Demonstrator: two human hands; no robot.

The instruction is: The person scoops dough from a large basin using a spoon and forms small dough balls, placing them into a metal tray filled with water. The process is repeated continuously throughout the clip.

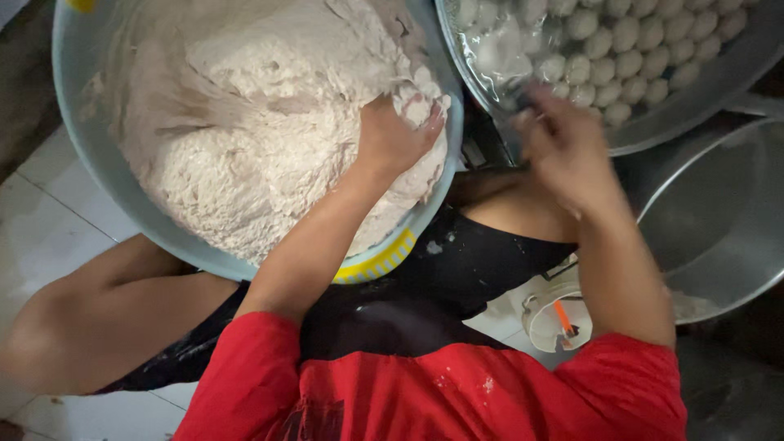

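Gripping dough (245,122) in the basin (69,122), upper left, left hand (392,135) is cupped; right hand (563,143), blurred, grip indeterminate, nears pan (702,114), upper right.

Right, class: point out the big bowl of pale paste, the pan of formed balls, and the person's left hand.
bowl of pale paste (77,147), head view, on its bare blue-grey wall at the left.
pan of formed balls (694,114), head view, on its bare metal rim.
left hand (392,139), head view, on the back of the hand.
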